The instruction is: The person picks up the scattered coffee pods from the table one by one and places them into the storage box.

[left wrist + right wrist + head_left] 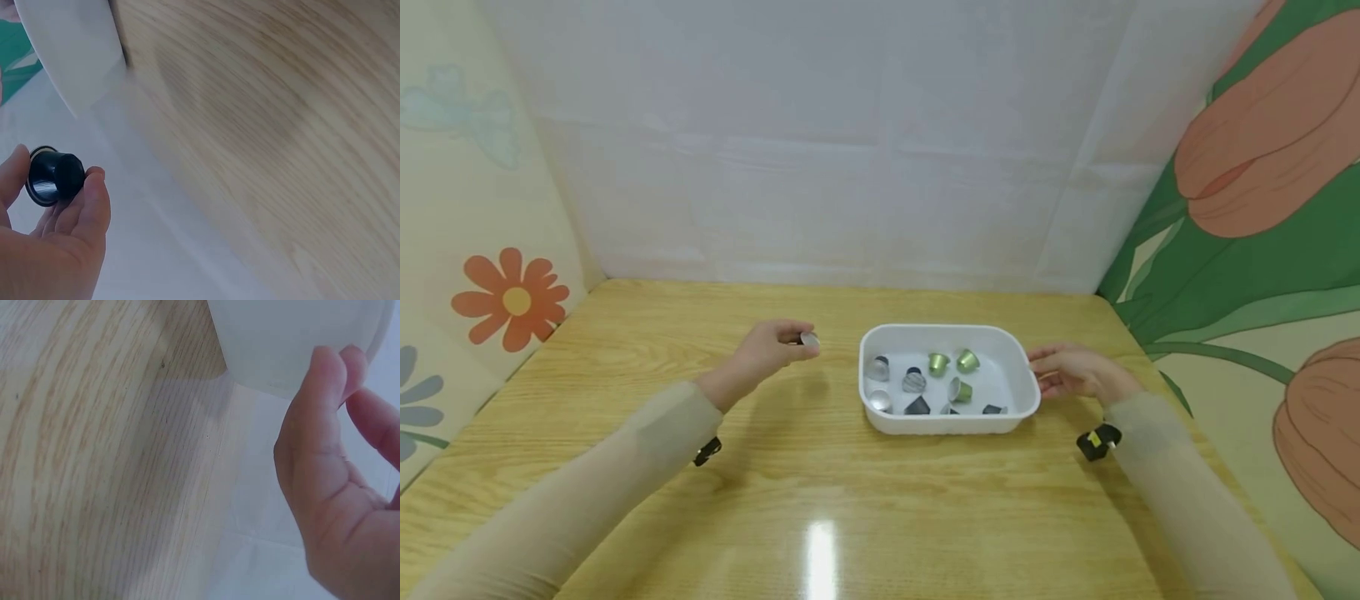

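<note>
My left hand [767, 346] is raised over the table, left of a white plastic tub [951, 424]. Between thumb and fingertips it pinches a dark coffee capsule [56, 176]; the silvery lid of this capsule [809, 339] faces the tub in the head view. Several other coffee capsules lie in the tub: green ones [967, 361] toward the back and middle, grey, silver and black ones [917, 406] at the left and front. At the tub's right end is my right hand [1072, 372], its fingers [322, 406] fairly straight and touching the outer wall near the rim.
The wooden table [850, 500] runs back to a white cloth backdrop [820, 183]. Flower-printed panels [1247, 275] stand along both sides. A small black device [1097, 442] is strapped at the right wrist, another [707, 451] at the left.
</note>
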The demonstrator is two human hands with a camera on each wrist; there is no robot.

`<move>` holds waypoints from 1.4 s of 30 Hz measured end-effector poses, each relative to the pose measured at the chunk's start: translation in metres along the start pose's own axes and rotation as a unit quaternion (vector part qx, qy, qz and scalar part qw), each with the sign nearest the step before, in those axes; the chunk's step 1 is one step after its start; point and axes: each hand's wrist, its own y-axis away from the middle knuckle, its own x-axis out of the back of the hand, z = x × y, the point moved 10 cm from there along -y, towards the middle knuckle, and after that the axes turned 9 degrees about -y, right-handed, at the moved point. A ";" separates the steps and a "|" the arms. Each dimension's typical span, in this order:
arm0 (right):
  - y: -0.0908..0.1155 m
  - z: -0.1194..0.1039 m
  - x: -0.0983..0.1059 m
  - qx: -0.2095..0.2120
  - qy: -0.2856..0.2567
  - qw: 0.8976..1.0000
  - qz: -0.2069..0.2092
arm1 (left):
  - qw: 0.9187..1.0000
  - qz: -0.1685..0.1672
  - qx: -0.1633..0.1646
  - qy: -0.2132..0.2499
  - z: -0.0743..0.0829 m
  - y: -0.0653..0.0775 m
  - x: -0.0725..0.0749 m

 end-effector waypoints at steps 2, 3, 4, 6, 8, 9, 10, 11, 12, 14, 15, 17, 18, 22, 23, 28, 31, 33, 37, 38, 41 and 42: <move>-0.001 0.000 0.001 0.000 0.000 1.000 0.001 | 1.000 0.008 -0.010 0.000 0.006 0.001 -0.002; -0.001 0.000 0.001 0.000 -0.001 1.000 0.001 | 1.000 0.011 -0.016 -0.001 0.009 0.001 -0.003; -0.002 0.000 0.001 0.000 -0.001 1.000 0.001 | 1.000 0.013 -0.021 0.000 0.012 0.002 -0.005; -0.002 0.000 0.001 0.001 0.001 1.000 -0.001 | 0.999 0.012 -0.031 -0.004 0.018 0.002 -0.010; -0.002 0.000 0.001 0.001 -0.001 1.000 0.000 | 0.999 0.007 -0.040 -0.002 0.022 0.001 -0.015; -0.001 0.000 0.001 0.002 -0.003 1.000 -0.001 | 0.999 0.004 -0.042 -0.002 0.024 0.000 -0.018; -0.001 0.000 0.002 0.002 -0.004 1.000 -0.001 | 0.999 0.000 -0.042 0.003 0.025 0.000 -0.020; -0.001 0.000 0.002 0.002 -0.006 1.000 -0.001 | 0.999 -0.003 -0.041 0.007 0.026 -0.001 -0.023; -0.001 0.001 0.002 0.002 -0.007 1.000 -0.001 | 0.999 -0.006 -0.042 0.014 0.028 -0.001 -0.026; -0.001 0.001 0.003 0.002 -0.009 1.000 -0.001 | 0.999 -0.009 -0.039 0.030 0.029 -0.003 -0.031; -0.001 0.002 0.003 0.002 -0.010 1.000 -0.001 | 0.999 -0.009 -0.038 0.037 0.030 -0.004 -0.033; 0.000 0.002 0.003 0.002 -0.010 1.000 -0.003 | 0.998 -0.006 -0.038 0.049 0.033 -0.005 -0.038; 0.000 0.002 0.003 0.003 -0.010 1.000 -0.004 | 0.998 -0.005 -0.039 0.053 0.035 -0.006 -0.041; 0.002 0.001 0.002 0.008 -0.007 1.000 -0.009 | 0.997 -0.005 -0.035 0.068 0.045 -0.006 -0.052; 0.002 0.001 0.002 0.009 -0.007 1.000 -0.009 | 0.997 -0.009 -0.032 0.072 0.048 -0.005 -0.056; 0.003 0.000 0.002 0.009 -0.004 1.000 -0.006 | 0.996 -0.024 -0.022 0.079 0.060 -0.004 -0.071; 0.003 0.000 0.001 0.009 -0.005 1.000 -0.008 | 0.995 -0.027 -0.021 0.088 0.065 -0.005 -0.077; 0.003 0.000 0.000 0.008 -0.006 1.000 -0.007 | 0.995 -0.028 -0.024 0.087 0.067 -0.007 -0.080; 0.003 -0.001 -0.001 0.007 0.000 1.000 -0.006 | 0.996 -0.035 -0.033 0.069 0.075 -0.008 -0.087; 0.003 -0.001 -0.001 0.006 0.000 1.000 -0.003 | 0.996 -0.036 -0.035 0.067 0.077 -0.008 -0.089; 0.002 -0.001 -0.002 0.006 0.003 1.000 -0.006 | 0.997 -0.037 -0.038 0.062 0.083 -0.008 -0.092; 0.002 -0.001 -0.002 0.006 0.003 1.000 -0.006 | 0.997 -0.036 -0.038 0.062 0.084 -0.008 -0.092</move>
